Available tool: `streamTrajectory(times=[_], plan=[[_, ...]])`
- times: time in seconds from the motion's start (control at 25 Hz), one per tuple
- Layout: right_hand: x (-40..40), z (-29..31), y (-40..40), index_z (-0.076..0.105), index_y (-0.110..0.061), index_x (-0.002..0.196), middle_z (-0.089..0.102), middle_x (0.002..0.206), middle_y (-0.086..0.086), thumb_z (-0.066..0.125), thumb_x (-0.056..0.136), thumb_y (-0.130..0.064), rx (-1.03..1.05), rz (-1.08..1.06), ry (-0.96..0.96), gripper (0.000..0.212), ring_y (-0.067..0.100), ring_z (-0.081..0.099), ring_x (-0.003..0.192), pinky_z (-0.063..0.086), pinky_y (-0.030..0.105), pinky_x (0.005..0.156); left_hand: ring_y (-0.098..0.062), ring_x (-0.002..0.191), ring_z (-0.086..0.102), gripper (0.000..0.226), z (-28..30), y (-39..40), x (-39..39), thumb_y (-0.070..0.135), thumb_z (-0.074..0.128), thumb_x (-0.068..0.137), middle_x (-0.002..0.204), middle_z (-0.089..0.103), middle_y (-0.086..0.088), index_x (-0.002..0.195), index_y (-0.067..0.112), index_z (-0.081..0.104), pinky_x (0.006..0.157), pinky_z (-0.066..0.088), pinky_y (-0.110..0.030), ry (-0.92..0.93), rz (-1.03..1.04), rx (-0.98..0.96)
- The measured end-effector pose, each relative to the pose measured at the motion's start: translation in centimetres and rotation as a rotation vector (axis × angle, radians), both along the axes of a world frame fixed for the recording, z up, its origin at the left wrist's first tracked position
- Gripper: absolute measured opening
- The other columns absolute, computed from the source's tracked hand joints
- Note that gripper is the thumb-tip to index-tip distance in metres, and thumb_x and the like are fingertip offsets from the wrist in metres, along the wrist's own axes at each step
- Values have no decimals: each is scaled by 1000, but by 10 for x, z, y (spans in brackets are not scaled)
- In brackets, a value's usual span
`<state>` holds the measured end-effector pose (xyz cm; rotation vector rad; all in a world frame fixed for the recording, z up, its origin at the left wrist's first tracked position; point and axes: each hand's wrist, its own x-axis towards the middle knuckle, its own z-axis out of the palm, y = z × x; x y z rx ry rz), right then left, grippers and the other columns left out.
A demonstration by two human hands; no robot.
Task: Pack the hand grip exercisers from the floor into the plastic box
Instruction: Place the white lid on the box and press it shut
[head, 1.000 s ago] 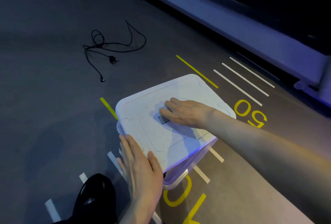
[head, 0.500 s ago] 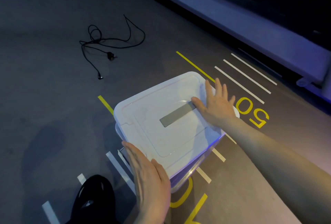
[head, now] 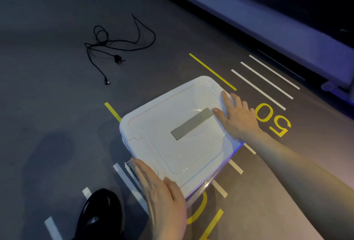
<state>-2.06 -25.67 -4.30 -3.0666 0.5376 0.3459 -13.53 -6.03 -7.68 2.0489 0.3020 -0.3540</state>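
A translucent white plastic box (head: 153, 130) stands on the floor with its lid on; a grey strip (head: 192, 123) lies across the lid's middle. My right hand (head: 236, 117) rests flat on the lid's right edge, fingers spread. At the near left corner my left hand (head: 162, 195) presses flat against the lid's rim, fingers straight and together. No hand grip exercisers are in view; the box's inside is hidden by the lid.
A tangled black cable (head: 115, 48) lies on the grey floor beyond the box. Yellow and white floor markings with the number 50 (head: 274, 119) surround the box. A long white machine base (head: 268, 28) runs along the far right. A black shoe (head: 101, 213) sits at the bottom left.
My right hand slid from the lid's middle to its right edge, uncovering the grey strip. My left hand stayed at the near corner.
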Motion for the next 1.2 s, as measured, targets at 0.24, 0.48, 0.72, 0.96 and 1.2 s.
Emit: streamTrajectory(times=[0.24, 0.48, 0.72, 0.96, 1.2], plan=[[8, -4, -1, 5, -28, 150, 18, 155, 6, 18, 91, -63, -1, -32, -50, 70, 33, 28, 137, 27, 50, 108, -15, 144, -3, 73, 19, 38, 36, 9, 42, 93, 157, -9, 1, 148, 14, -6, 106, 2, -17, -231, 131, 43], [-4, -6, -10, 16, -29, 149, 28, 150, 5, 25, 93, -58, 66, -14, -130, 63, 29, 36, 132, 33, 49, 105, -20, 143, -14, 72, 18, 55, 90, 40, 41, 93, 156, -17, 2, 149, 17, 1, 115, 0, -42, -253, -24, 301], [-7, -8, -20, 35, -20, 141, 48, 137, 6, 37, 98, -40, 198, -144, -287, 48, 29, 50, 121, 44, 44, 93, -42, 99, 52, 51, 23, 69, 146, 43, 45, 90, 111, 54, -24, 117, -1, 45, 83, 40, -48, -396, -200, 622], [-20, -14, -29, 53, -14, 128, 63, 115, 13, 42, 98, -34, 337, -291, -417, 38, 32, 58, 104, 48, 42, 84, -31, 61, 46, 38, 33, 74, 165, 46, 33, 94, 58, 42, -4, 86, 10, 42, 57, 36, -34, -393, -396, 728], [-22, -17, -25, 44, -14, 138, 57, 119, 16, 38, 100, -28, 344, -233, -412, 41, 33, 53, 111, 43, 39, 86, -27, 66, 47, 36, 19, 82, 175, 41, 34, 95, 68, 46, -3, 82, 9, 45, 57, 36, -35, -272, -463, 558]])
